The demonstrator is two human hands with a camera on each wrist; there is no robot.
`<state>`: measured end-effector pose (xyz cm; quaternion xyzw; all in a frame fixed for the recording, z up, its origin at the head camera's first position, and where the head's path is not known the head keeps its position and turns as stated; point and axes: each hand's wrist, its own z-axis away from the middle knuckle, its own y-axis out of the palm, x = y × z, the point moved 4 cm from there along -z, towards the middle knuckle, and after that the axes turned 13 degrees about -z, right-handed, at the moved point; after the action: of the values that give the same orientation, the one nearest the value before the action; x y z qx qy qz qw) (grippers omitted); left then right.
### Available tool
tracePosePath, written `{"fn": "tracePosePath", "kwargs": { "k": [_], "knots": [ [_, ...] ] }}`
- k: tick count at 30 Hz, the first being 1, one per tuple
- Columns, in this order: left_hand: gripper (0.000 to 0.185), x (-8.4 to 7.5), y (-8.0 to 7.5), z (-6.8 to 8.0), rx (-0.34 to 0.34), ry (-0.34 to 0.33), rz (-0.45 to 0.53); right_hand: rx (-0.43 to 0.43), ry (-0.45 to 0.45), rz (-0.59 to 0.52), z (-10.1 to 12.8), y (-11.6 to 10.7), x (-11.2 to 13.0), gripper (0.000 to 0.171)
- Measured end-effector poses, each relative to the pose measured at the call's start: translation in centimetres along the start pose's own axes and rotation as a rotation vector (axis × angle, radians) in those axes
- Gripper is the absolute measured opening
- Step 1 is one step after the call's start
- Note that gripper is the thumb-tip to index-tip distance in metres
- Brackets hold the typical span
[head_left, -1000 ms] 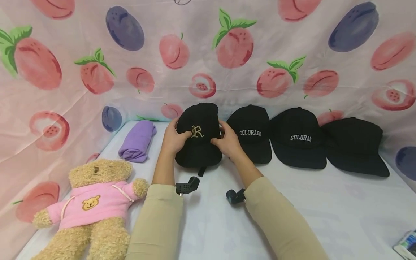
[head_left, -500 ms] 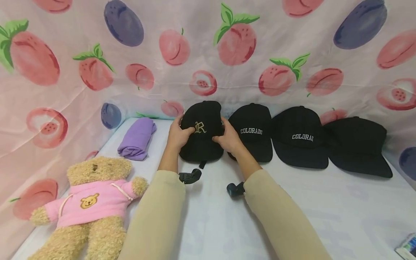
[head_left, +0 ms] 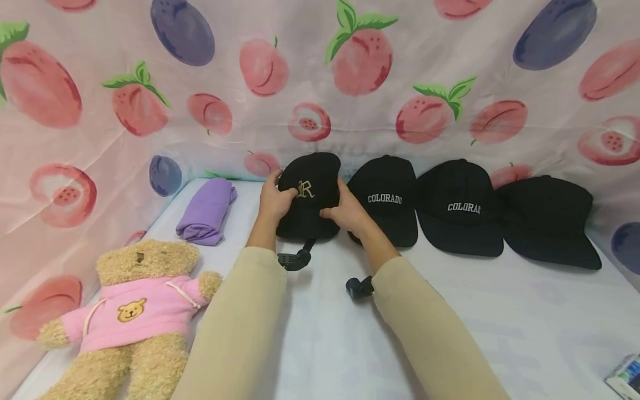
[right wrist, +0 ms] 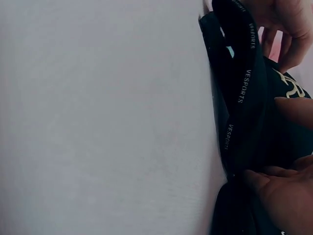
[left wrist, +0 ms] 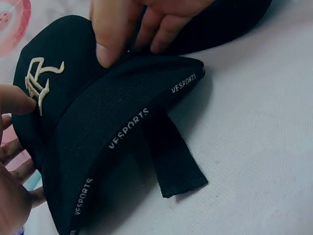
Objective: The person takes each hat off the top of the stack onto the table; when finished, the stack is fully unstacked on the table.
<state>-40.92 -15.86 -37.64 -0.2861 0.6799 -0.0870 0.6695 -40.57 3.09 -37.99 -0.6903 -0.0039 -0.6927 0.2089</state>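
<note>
Both hands hold a black cap [head_left: 310,214] with a gold "R" on its front, at the left end of a row of caps by the back wall. My left hand [head_left: 280,191] grips its left side, thumb beside the letter. My right hand [head_left: 337,208] pinches the right side near the brim. In the left wrist view the cap [left wrist: 98,132] is tipped up. That shows "VESPORTS" tape inside and a loose strap [left wrist: 173,159] lying on the sheet. The right wrist view sees the cap [right wrist: 242,112] edge-on, with the right hand [right wrist: 288,196] under it.
Right of it lie two black "COLORADO" caps [head_left: 385,203] [head_left: 460,208] and a plain black cap [head_left: 547,222]. Folded purple cloth [head_left: 207,211] lies at the left, a teddy bear in a pink hoodie [head_left: 130,311] at the front left. Fruit-print cloth [head_left: 320,83] walls the white bed sheet [head_left: 500,322].
Both hands have carried the "R" cap a little farther back toward the wall, in line with the other caps. The grip is unchanged.
</note>
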Motion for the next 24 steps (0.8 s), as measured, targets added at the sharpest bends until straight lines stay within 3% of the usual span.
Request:
{"fn": "tracePosePath", "kwargs": {
  "k": [7, 18, 24],
  "knots": [
    [0.075, 0.2, 0.1, -0.1, -0.008, -0.02, -0.019, 0.026, 0.0, -0.088, 0.1, -0.3, -0.5, 0.103],
    [0.068, -0.4, 0.3, 0.6, -0.053, -0.004, -0.013, 0.048, 0.001, -0.102, 1.1, -2.0, -0.7, 0.093],
    [0.063, -1.3, 0.1, 1.4, -0.094, 0.043, -0.062, 0.042, -0.049, -0.138, 2.3, -3.7, 0.3, 0.087]
  ]
}}
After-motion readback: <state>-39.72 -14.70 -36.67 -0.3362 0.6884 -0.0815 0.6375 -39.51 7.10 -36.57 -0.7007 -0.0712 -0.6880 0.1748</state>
